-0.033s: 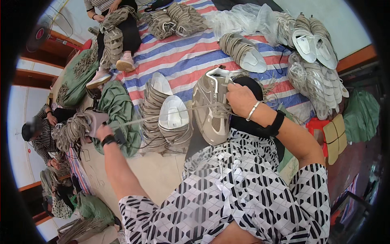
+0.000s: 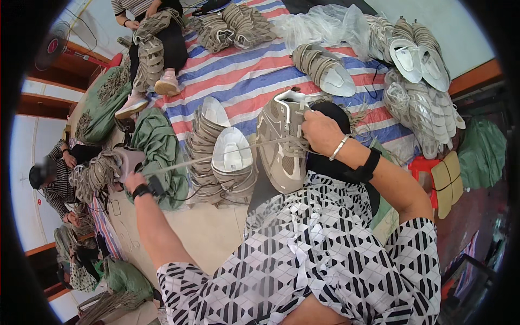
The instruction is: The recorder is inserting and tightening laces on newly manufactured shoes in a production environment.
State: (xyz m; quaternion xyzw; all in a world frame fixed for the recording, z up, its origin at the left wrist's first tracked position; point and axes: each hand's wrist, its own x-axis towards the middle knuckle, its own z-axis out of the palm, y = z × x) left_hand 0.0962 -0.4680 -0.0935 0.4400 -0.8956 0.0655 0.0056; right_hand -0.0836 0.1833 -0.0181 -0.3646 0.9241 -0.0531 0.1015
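Note:
A beige and grey shoe upper (image 2: 283,162) with white edging rests on my lap, its toe toward me. My right hand (image 2: 323,132) is closed on its right side, near the opening and lace rows; the fingertips are partly hidden. From the lace rows a pale shoelace (image 2: 216,157) runs taut to the left, across the stacked uppers. At its far end my left hand (image 2: 135,181) is closed around it, arm stretched out. Just left of the shoe upper on my lap stand two nested stacks of uppers (image 2: 233,154) with white insides.
A striped tarpaulin (image 2: 233,81) covers the floor ahead. More stacked uppers (image 2: 325,70) lie on it, with clear plastic bags (image 2: 325,24) behind. Green sacks (image 2: 157,138) lie at left. A red stool (image 2: 421,169) stands at right. Co-workers (image 2: 57,179) sit at left and far left.
My left hand has moved slightly left and toward me, with the shoelace still stretched from it. My right hand and the shoe upper look unmoved.

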